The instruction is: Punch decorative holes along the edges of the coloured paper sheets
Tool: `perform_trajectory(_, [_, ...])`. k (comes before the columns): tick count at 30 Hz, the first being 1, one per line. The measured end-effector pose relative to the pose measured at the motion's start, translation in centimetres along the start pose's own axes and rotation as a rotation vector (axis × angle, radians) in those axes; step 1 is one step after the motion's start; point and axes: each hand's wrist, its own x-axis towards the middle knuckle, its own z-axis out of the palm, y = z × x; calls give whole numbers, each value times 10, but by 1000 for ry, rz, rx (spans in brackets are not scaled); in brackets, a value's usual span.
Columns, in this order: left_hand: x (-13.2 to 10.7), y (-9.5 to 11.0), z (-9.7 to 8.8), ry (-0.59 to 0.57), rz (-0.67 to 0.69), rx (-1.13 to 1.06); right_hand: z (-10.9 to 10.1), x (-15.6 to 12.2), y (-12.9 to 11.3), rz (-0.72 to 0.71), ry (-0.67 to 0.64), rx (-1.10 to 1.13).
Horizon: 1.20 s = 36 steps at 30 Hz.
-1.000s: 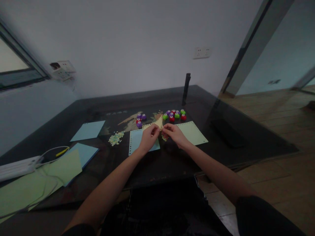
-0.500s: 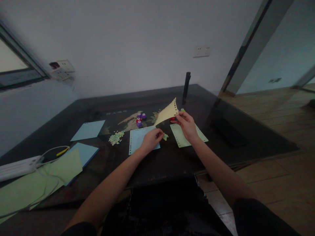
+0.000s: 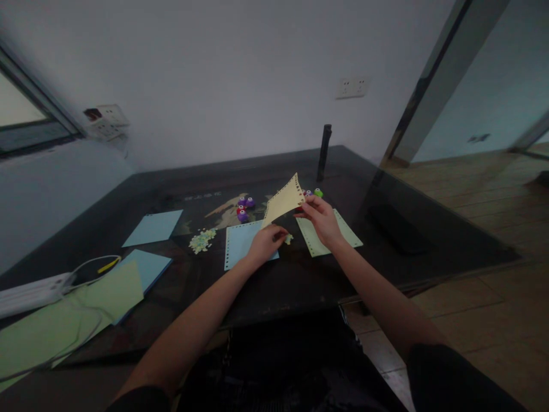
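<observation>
A yellow sheet of paper [image 3: 283,201] with punched holes along its edge is lifted off the dark table [image 3: 274,274]. My right hand [image 3: 321,220] pinches its right corner and my left hand [image 3: 266,243] pinches its lower corner. Under my left hand lies a blue punched sheet [image 3: 240,243]. A green punched sheet [image 3: 343,232] lies under my right hand. Small purple and red paper punches [image 3: 243,208] stand behind the blue sheet. More punches [image 3: 315,193] show behind the yellow sheet, partly hidden.
A heap of paper cut-outs [image 3: 202,240] lies left of the blue sheet. Blue sheets [image 3: 153,228] and green sheets [image 3: 55,320] lie at the left with a white power strip [image 3: 30,292] and cable. A dark post [image 3: 325,152] stands at the back.
The yellow sheet was held low between both hands, then my right hand raised its corner. Now the sheet has shifted slightly left and lower, with my left hand at its lower corner.
</observation>
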Motion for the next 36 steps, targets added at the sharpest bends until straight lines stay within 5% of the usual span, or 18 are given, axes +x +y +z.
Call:
perform_trajectory(6, [1, -1, -7, 45, -115, -197, 1, -1, -5, 6, -8, 12])
perform_trajectory(12, [8, -5, -23, 273, -435, -840, -2, 0, -10, 2, 33, 57])
perform_trajectory(16, [11, -7, -37, 352, -508, -1053, -4, 1, -9, 38, 29, 34])
perform_trajectory(28, [8, -31, -37, 429, -427, -844, -12, 3, 6, 278, -21, -62])
perform_trajectory(36, [10, -28, -37, 434, -358, -777, -18, 8, 18, 246, -15, -221])
